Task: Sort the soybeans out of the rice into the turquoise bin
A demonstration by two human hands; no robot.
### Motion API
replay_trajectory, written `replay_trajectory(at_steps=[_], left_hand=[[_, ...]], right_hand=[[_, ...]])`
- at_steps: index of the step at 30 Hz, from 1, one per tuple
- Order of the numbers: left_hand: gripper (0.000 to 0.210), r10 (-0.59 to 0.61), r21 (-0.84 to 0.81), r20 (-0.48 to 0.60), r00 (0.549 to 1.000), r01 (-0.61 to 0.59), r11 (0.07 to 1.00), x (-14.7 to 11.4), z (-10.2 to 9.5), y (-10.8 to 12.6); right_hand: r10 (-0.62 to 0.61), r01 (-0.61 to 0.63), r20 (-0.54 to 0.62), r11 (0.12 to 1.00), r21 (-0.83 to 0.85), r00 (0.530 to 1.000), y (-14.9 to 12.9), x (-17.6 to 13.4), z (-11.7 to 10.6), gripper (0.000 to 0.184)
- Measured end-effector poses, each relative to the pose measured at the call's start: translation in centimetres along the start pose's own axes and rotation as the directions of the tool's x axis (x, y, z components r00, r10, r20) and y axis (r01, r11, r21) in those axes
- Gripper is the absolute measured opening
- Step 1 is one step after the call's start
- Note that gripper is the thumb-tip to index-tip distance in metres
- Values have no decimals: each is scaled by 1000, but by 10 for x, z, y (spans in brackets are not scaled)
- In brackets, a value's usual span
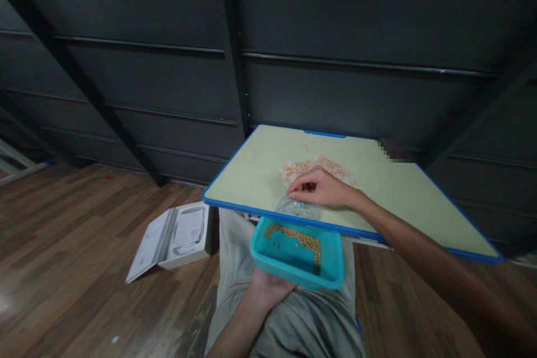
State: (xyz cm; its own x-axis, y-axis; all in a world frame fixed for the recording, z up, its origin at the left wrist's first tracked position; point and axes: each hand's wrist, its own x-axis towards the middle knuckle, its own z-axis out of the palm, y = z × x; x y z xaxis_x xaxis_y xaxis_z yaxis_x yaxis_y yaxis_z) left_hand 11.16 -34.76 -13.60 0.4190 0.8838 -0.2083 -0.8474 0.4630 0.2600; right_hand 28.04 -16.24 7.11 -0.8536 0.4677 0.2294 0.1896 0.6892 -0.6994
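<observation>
My left hand supports a turquoise plastic tray from underneath, over my lap and just below the table's front edge. Small round tan beads or beans line the tray's far side and right corner. Above the table, my right hand has its fingertips pinched together; whatever is between them is too small to make out. Right under those fingertips lies a clear, round, flat plastic piece, close to the front edge. Behind the hand spreads a patch of small orange and whitish pieces, partly hidden by it.
The pale green folding table has a raised blue rim. An open white box with papers or a packet inside sits on the wooden floor to the left. A dark panelled wall stands behind the table.
</observation>
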Motion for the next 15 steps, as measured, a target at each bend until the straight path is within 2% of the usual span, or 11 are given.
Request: replay_trajectory(at_steps=[6, 15], left_hand=[[22, 11, 51, -5, 1000, -11, 999, -2, 7, 1], [25, 11, 48, -25, 1000, -9, 999, -2, 7, 1]], right_hand=[[-1, -1, -39, 998, -62, 999, 11, 3, -4, 22], [1, -50, -184, 964, -262, 983, 26, 3, -28, 20]])
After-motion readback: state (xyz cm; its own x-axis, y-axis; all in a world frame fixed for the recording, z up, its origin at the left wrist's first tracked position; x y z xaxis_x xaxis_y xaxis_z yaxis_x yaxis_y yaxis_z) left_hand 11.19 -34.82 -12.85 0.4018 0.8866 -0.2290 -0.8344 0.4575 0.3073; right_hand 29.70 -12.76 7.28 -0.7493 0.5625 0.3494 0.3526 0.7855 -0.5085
